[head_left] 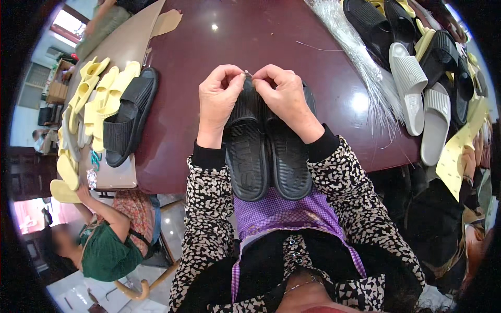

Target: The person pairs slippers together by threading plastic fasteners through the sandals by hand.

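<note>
One broad, glossy dark-red desk (pixel 182 57) spans the upper field, adjoined at left by a beige-topped surface (pixel 117 180). Next in size, a co-worker in a green top (pixel 112 255) and a patterned lower garment occupies the lower left, one arm extended to a pale-yellow slipper (pixel 65 192). A purple-and-white checked cloth apron (pixel 279 216) covers the wearer's lap at the near edge of the desk. At upper right, a long sheaf of clear plastic strands (pixel 339 36) lies on the desk, its splayed end toward the wearer, just beside a mixed heap of black, grey and yellow slippers (pixel 407 86). A pair of black ribbed slip-on slippers (pixel 248 161) lies at centre, side by side, straps under the hands, heels toward the wearer and overlapping the apron in view. Farther left, other black ribbed slippers (pixel 140 89) lie beside several pale-yellow ones. Left hand (pixel 222 99) and right hand (pixel 284 96) nearly meet above the central pair, fingers curled, each thumb and forefinger pinched together on a tiny, thin, light-coloured piece (pixel 248 73), too small to identify.
</note>
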### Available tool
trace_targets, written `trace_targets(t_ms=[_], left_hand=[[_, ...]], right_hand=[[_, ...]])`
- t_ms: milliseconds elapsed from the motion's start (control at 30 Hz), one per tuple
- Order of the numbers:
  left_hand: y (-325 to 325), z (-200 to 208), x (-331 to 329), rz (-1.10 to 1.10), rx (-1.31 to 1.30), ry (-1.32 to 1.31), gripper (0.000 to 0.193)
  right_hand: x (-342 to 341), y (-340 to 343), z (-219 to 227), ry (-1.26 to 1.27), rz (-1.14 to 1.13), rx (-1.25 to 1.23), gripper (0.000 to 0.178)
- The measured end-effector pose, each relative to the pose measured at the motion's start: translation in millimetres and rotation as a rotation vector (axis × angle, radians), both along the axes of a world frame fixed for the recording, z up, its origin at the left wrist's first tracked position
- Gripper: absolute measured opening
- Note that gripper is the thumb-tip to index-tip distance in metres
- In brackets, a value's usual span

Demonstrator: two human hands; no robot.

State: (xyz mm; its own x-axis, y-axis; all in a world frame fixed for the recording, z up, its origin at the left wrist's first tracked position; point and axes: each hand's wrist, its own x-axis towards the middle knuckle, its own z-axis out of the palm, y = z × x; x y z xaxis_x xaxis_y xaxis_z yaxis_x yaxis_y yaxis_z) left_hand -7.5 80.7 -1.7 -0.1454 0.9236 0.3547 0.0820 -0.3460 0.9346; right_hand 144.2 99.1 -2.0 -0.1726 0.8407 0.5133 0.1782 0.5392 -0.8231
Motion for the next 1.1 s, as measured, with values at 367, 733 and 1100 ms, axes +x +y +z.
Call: trace_targets(t_ms=[367,733,1100], left_hand=[[-15,-1,-1,-0.127,-0.233,-0.184,0.008],[0,-5,-8,-0.241,-0.188,-0.197,0.008],[0,-12,-17,-0.319,-0.217,-0.211,0.006]], right_hand=[[4,-15,-3,-0.025,-0.043,0.015,0.007],[4,-7,-4,-0.098,-0.105,0.137,0.006],[0,-10,-11,-0.151,-0.135,0.211,0.006]])
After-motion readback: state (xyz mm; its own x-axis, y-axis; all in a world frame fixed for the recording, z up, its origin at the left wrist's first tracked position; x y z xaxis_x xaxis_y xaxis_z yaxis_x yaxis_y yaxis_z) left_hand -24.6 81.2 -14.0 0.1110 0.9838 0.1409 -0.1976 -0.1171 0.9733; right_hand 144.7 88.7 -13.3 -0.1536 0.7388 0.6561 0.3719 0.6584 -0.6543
